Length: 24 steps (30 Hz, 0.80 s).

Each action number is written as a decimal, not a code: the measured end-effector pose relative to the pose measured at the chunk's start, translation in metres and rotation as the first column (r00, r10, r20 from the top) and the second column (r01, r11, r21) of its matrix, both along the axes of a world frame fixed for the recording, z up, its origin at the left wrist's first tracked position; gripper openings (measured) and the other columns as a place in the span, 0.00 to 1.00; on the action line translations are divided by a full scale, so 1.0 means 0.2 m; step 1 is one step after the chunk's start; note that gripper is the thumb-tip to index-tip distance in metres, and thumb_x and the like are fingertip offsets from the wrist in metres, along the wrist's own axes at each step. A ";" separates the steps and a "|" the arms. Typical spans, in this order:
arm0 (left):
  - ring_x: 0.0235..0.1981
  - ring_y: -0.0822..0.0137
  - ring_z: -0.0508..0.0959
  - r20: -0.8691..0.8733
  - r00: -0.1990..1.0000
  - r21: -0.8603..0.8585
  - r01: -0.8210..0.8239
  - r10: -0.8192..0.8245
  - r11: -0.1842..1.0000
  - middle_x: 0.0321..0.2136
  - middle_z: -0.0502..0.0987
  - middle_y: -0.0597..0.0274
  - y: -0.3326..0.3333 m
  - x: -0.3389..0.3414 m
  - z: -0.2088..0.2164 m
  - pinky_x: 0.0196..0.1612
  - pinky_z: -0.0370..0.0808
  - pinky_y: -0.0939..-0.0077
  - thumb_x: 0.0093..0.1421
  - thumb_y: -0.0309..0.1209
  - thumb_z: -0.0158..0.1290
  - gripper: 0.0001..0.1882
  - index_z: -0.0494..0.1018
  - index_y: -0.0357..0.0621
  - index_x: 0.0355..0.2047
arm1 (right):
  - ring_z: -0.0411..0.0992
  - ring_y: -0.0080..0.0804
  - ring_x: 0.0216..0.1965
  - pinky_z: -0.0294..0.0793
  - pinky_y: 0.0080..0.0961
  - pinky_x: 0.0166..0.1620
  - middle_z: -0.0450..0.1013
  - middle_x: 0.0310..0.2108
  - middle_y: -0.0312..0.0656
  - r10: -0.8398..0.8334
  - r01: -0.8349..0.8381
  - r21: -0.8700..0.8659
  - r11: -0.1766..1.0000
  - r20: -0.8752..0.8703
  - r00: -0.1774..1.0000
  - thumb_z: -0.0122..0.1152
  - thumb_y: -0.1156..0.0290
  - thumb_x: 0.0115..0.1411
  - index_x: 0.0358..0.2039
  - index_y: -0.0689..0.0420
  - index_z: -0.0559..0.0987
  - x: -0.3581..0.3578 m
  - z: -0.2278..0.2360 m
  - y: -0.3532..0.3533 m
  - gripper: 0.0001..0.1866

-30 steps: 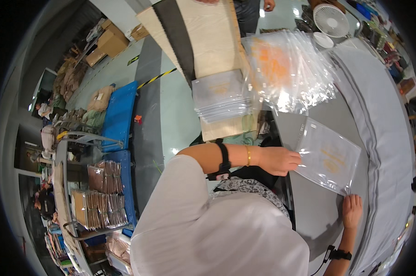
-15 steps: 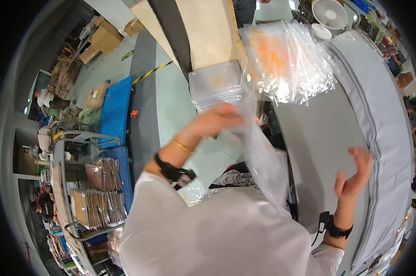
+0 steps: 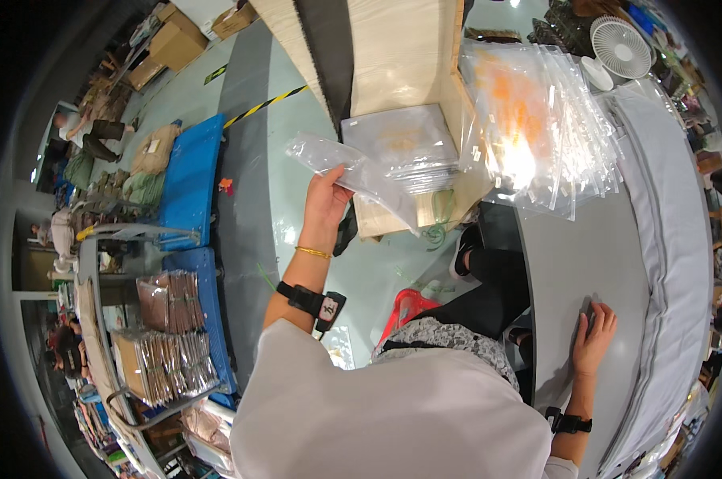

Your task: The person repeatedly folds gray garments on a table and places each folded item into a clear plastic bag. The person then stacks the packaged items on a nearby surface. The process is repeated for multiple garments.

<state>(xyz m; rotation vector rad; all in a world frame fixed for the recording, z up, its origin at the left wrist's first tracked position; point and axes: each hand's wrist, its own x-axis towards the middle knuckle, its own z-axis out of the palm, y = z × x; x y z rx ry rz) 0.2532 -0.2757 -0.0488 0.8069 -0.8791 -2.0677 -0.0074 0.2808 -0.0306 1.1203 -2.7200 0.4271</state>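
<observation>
My left hand (image 3: 326, 197) is raised out to the left and grips a clear plastic bag (image 3: 353, 176) by its edge. The bag hangs just beside a stack of filled clear bags (image 3: 405, 144) lying on a wooden board (image 3: 401, 56). My right hand (image 3: 593, 335) rests flat on the grey table (image 3: 585, 255), fingers spread, holding nothing. A fan of empty clear bags (image 3: 537, 128) with an orange tint lies at the far end of the table.
A white fan (image 3: 620, 44) stands at the back right. Blue carts (image 3: 189, 172) and a rack of packed goods (image 3: 165, 335) stand at the left. A red stool (image 3: 405, 307) sits by my legs. Other people work at the far left.
My left hand lifted the bag off the grey table and swung it left toward the stack on the wooden board. My right hand rose briefly, then came down flat on the table.
</observation>
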 end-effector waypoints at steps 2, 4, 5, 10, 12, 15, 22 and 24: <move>0.57 0.58 0.77 -0.195 0.977 -0.043 -0.098 0.088 0.994 0.55 0.76 0.54 0.00 -0.10 -0.06 0.60 0.77 0.57 0.71 0.24 0.48 0.17 0.68 0.38 0.59 | 0.67 0.53 0.54 0.67 0.46 0.59 0.70 0.53 0.51 -0.030 0.030 0.006 1.000 0.031 0.999 0.61 0.72 0.64 0.55 0.59 0.75 0.00 0.00 -0.02 0.18; 0.58 0.56 0.76 -0.289 0.941 0.007 -0.180 0.174 0.984 0.56 0.75 0.53 0.01 -0.21 -0.12 0.61 0.77 0.55 0.72 0.25 0.48 0.17 0.67 0.37 0.60 | 0.67 0.53 0.53 0.67 0.47 0.58 0.70 0.52 0.51 -0.033 0.033 -0.008 0.999 -0.003 0.999 0.60 0.72 0.64 0.54 0.59 0.75 0.00 0.00 -0.04 0.18; 0.59 0.56 0.76 -0.409 0.896 -0.024 -0.201 0.174 0.979 0.57 0.75 0.52 0.01 -0.27 -0.15 0.62 0.76 0.54 0.72 0.26 0.48 0.17 0.66 0.36 0.60 | 0.67 0.53 0.53 0.67 0.47 0.57 0.70 0.52 0.51 -0.019 0.018 -0.023 1.000 -0.031 0.999 0.60 0.73 0.64 0.54 0.59 0.75 0.00 -0.01 -0.05 0.17; 0.60 0.41 0.74 -0.121 0.991 0.378 -0.010 0.060 0.926 0.58 0.72 0.36 -0.03 -0.52 -0.46 0.64 0.75 0.48 0.77 0.33 0.38 0.20 0.63 0.28 0.59 | 0.67 0.53 0.51 0.68 0.47 0.56 0.70 0.50 0.51 -0.066 0.066 -0.044 0.997 -0.002 0.998 0.60 0.72 0.64 0.52 0.59 0.76 0.01 -0.03 -0.04 0.16; 0.59 0.38 0.75 0.001 0.995 0.434 0.089 -0.099 0.897 0.57 0.72 0.31 -0.05 -0.55 -0.61 0.63 0.76 0.47 0.78 0.36 0.34 0.22 0.63 0.27 0.57 | 0.67 0.53 0.51 0.68 0.47 0.56 0.70 0.50 0.51 -0.077 0.077 -0.031 0.997 0.000 0.997 0.60 0.72 0.64 0.52 0.59 0.76 0.01 -0.03 -0.01 0.16; 0.51 0.38 0.80 0.080 0.968 0.306 0.202 -0.237 0.930 0.52 0.76 0.28 -0.08 -0.50 -0.81 0.56 0.81 0.49 0.78 0.41 0.31 0.26 0.62 0.26 0.56 | 0.67 0.54 0.51 0.68 0.46 0.56 0.69 0.50 0.52 -0.076 0.076 -0.006 0.997 -0.004 0.997 0.60 0.72 0.64 0.52 0.60 0.75 0.01 -0.03 0.00 0.16; 0.25 0.63 0.83 0.411 0.785 0.074 0.478 -0.464 0.875 0.27 0.81 0.53 0.00 -0.12 -1.04 0.28 0.82 0.68 0.73 0.47 0.49 0.22 0.74 0.37 0.42 | 0.66 0.55 0.56 0.64 0.48 0.60 0.68 0.53 0.53 -0.101 0.105 -0.046 0.993 0.079 0.992 0.57 0.67 0.67 0.55 0.62 0.73 -0.11 -0.06 -0.20 0.18; 0.24 0.69 0.79 0.646 0.622 -0.009 0.585 -0.441 0.811 0.28 0.80 0.58 0.03 0.14 -1.11 0.27 0.77 0.74 0.71 0.41 0.51 0.17 0.74 0.36 0.42 | 0.65 0.55 0.60 0.62 0.48 0.63 0.68 0.57 0.53 -0.074 0.074 0.038 0.997 -0.016 0.997 0.55 0.65 0.69 0.59 0.61 0.72 -0.17 -0.09 -0.26 0.21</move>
